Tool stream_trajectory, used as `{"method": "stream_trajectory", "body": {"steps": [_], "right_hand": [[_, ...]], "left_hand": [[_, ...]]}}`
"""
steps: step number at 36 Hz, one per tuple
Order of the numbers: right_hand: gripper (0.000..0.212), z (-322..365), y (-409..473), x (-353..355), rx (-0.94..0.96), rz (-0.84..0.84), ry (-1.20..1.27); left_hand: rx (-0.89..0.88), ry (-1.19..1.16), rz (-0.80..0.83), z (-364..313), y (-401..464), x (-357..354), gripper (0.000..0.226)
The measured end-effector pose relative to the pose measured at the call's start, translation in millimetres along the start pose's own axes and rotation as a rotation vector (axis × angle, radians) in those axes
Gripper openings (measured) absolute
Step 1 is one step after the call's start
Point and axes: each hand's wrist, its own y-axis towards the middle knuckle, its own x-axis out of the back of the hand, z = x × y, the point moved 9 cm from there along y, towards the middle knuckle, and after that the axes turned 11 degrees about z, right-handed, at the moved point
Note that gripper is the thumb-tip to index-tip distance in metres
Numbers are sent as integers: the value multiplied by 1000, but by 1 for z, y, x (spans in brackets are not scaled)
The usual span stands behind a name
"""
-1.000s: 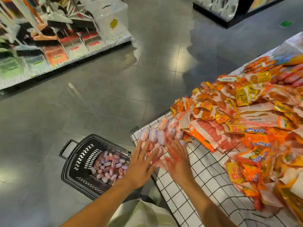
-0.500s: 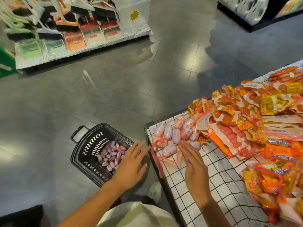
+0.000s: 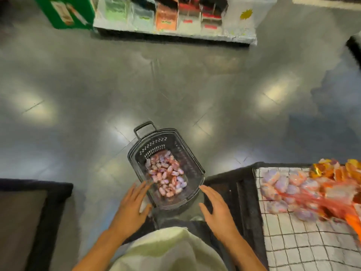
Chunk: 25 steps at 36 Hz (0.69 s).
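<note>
1. The basket (image 3: 190, 151) is black and stands on the floor (image 3: 175, 85), just beyond the person's feet. Its handle points away from them.
2. It sits between a dark stand (image 3: 29, 212) on the left and a table (image 3: 302, 247) with a checked cloth on the right, close to the table's far left corner.
3. A heap of small pink and purple packets (image 3: 166, 177) lies on the basket's bottom.
4. The left hand (image 3: 130, 206) is released, with straight, spread fingers, and holds nothing. Its fingertips reach the basket's near left rim. The blur hides whether they touch it.
5. The right hand (image 3: 216, 210) is also released and flat, and grasps nothing. Its fingertips are just beside the basket's near right corner, apart from the table.
6. The two hands flank the near end of the basket, one on each side.
7. A red net bag (image 3: 283, 188) of similar packets lies at the table's far left corner.
8. Orange packs (image 3: 341, 169) lie beside the bag along the table's far edge.
9. A shelf (image 3: 175, 34) of goods runs along the far side of the floor, with a green box (image 3: 64, 12) at its left end.
</note>
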Motion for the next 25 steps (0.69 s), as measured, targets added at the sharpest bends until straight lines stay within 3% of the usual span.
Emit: {"method": "stream_trajectory", "body": {"steps": [3,5,8,11,16,20,25], "right_hand": [[56,9,25,-29,-63,131,-50],[58,10,37,-44,-104,205,-81],[56,10,57,-55,-145,273,-93],[56,-1,80,-64,-170,334,-116],[55,-33,117,-65,-209,384,-177],[57,-96,177,-90,-232,489,-251],[56,-178,250,-130,-288,570,-277]], "left_hand": [[79,-41,18,47,-12,0,100],[108,-39,35,71,-18,-4,109],[162,-50,71,95,-18,-8,87],[157,-46,134,102,-4,-16,87],[175,-40,78,86,35,-21,62],[306,-187,140,113,107,-85,57],[313,-239,207,140,200,-172,54]]}}
